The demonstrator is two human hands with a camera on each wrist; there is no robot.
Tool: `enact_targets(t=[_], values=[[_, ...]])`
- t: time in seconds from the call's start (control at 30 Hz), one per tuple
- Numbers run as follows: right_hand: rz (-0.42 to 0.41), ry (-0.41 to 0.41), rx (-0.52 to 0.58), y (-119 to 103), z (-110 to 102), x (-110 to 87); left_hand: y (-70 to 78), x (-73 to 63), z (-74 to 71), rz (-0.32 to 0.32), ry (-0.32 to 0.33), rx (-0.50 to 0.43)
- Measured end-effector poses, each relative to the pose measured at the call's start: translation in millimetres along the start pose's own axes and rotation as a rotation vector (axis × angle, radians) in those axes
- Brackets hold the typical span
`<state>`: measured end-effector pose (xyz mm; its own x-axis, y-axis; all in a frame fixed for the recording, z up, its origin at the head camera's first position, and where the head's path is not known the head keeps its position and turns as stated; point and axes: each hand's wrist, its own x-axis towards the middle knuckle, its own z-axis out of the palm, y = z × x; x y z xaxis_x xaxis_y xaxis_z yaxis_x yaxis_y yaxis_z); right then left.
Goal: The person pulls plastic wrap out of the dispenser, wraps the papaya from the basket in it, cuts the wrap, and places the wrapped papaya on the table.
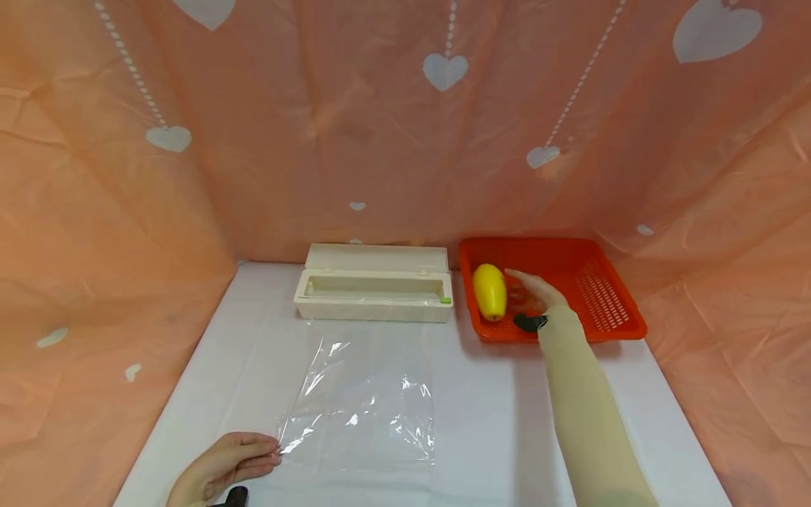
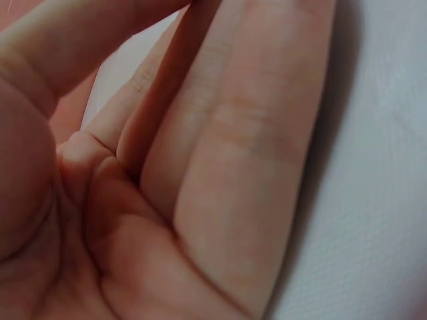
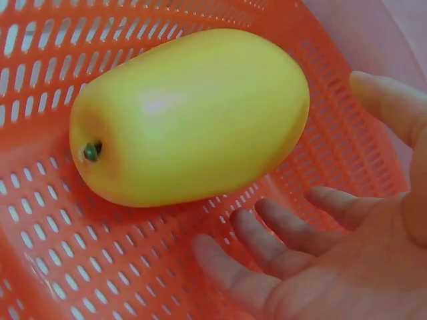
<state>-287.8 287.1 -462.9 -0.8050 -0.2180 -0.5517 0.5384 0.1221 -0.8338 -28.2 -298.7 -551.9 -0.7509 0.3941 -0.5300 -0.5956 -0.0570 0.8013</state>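
My left hand [image 1: 231,461] pinches the near left corner of a clear sheet of plastic wrap [image 1: 364,394], which is pulled out toward me over the white table. In the left wrist view the thumb and fingers [image 2: 247,133] come together beyond the palm, and the wrap is not visible there. A smooth yellow melon [image 1: 490,292] with a small green stem lies at the left side of a red basket [image 1: 538,246]. Just right of the melon [image 3: 193,120], my right hand [image 1: 535,290] reaches into the basket with fingers spread, apart from the fruit and holding nothing.
A cream wrap dispenser box [image 1: 374,310] stands at the back with its lid [image 1: 376,258] raised and a green slider [image 1: 445,301] at its right end. The basket is right of it. An orange cloth [image 1: 380,155] with pale hearts surrounds the table's back and sides.
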Motion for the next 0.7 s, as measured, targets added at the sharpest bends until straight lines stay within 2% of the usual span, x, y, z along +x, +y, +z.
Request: enact_targets(t=[0.13,0.23,0.47,0.57,0.7], values=[[0.055,-0.009,0.084,2,3,5.6,1.2,1.4,0.7,0.004,0.017,-0.006],[0.052,0.000,0.034,3,7,9.3,1.0,1.3,0.9,0.003,0.019,0.003],[0.031,0.064,-0.222,7,8,12.3,-2.9,1.4,3.4,-0.002,0.033,0.012],[0.019,0.058,-0.240,8,8,12.3,-3.0,1.0,3.5,-0.005,0.046,0.012],[-0.022,-0.001,-0.219,9,12,14.3,-1.8,-2.0,1.6,0.006,0.041,0.029]])
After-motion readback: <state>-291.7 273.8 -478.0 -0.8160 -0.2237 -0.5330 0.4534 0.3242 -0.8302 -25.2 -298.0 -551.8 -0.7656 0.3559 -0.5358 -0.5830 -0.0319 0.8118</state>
